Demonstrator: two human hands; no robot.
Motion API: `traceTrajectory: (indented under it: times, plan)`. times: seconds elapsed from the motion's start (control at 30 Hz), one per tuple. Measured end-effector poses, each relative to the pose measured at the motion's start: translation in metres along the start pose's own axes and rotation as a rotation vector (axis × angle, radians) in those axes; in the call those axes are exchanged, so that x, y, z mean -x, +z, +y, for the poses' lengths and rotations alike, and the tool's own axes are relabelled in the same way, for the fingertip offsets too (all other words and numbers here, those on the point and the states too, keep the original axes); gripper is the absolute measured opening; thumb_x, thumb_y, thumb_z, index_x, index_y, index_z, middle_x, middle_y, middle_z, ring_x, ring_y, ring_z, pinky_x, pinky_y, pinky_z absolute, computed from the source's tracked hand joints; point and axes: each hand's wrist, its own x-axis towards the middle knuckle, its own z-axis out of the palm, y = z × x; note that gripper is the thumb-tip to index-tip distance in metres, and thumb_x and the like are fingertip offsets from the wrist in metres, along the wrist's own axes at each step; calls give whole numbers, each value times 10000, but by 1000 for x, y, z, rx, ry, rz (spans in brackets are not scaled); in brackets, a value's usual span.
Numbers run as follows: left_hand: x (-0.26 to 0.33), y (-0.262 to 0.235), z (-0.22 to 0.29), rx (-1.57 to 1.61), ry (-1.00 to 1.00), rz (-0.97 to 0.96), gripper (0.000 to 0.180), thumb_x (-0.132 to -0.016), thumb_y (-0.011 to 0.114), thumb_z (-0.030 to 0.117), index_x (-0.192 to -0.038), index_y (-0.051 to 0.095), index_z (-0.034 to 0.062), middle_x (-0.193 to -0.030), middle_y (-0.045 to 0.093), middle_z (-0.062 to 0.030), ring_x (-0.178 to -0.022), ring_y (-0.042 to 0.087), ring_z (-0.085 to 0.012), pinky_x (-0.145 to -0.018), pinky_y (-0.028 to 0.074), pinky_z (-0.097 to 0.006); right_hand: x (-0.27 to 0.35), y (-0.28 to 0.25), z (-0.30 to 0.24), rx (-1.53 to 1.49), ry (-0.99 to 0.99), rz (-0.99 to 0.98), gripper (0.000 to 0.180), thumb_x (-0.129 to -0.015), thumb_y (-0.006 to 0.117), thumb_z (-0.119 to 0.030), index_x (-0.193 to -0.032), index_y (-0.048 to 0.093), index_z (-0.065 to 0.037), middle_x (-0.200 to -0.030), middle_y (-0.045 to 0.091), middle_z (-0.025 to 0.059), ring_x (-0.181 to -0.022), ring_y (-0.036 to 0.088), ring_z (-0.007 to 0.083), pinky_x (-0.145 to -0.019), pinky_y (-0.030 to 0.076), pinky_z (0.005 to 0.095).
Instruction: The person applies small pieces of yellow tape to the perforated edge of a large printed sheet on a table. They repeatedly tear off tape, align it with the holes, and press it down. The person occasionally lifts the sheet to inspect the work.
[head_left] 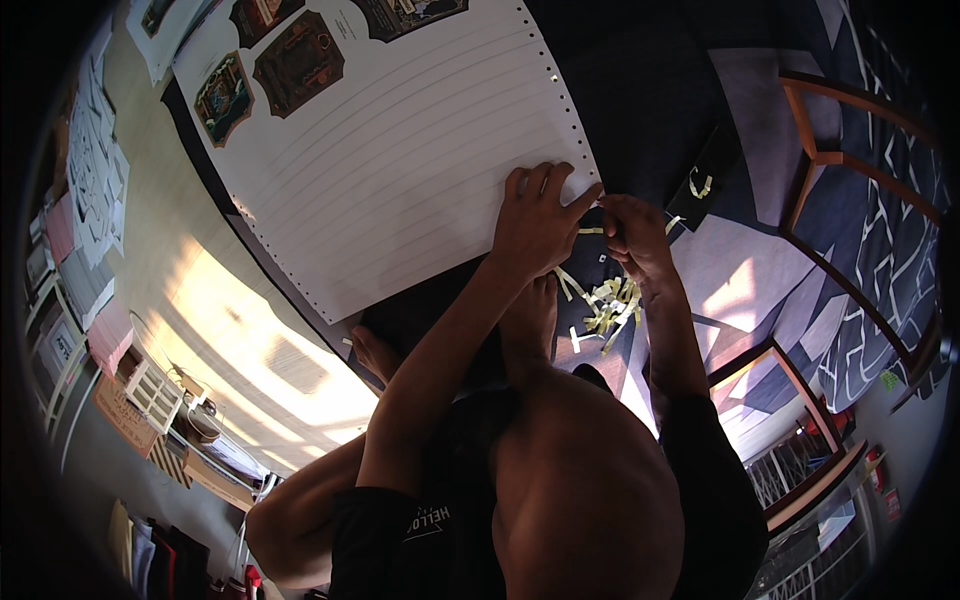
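White perforated sheet (400, 190) | left hand (535, 222): fingers spread on it | right hand (638, 237): fingers bunched at its edge, pinch unclear

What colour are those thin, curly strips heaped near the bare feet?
The thin, curly strips are pale yellow, some nearly white; the head view shows them best.

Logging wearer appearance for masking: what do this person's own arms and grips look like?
Left grip and right grip: human hands, no gloves visible. Left forearm and right forearm: bare, no cables visible. Left sleeve and right sleeve: black. White lettering shows on dark clothing beside the left sleeve.
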Motion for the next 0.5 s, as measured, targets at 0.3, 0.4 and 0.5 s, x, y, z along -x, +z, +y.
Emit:
traceTrajectory:
  times: [0.3,0.4,0.5]
  plan:
    - [0,0,0,-4,0,-13,495,-800,766,240,-1288,688,268,-1288,543,-100,-1227,507,-290,-1048,369,-519,0,0,3,-13,-15,8,171,-982,617,-146,-1016,636,21,-628,550,20,-398,412,52,-330,262,211]
    - [-1,0,0,-9,4,-1,504,-796,766,232,-1293,686,267,-1288,546,-102,-1226,508,-292,-1045,370,-519,1,3,2,-25,-19,16,171,-984,616,-147,-1011,635,21,-628,550,23,-396,411,53,-331,261,211]
    - [0,1,0,-5,5,-1,511,-794,766,227,-1297,685,266,-1288,548,-104,-1225,509,-293,-1043,370,-520,2,3,3,-31,-22,26,173,-985,617,-148,-1016,636,21,-630,551,24,-394,409,53,-331,261,211]
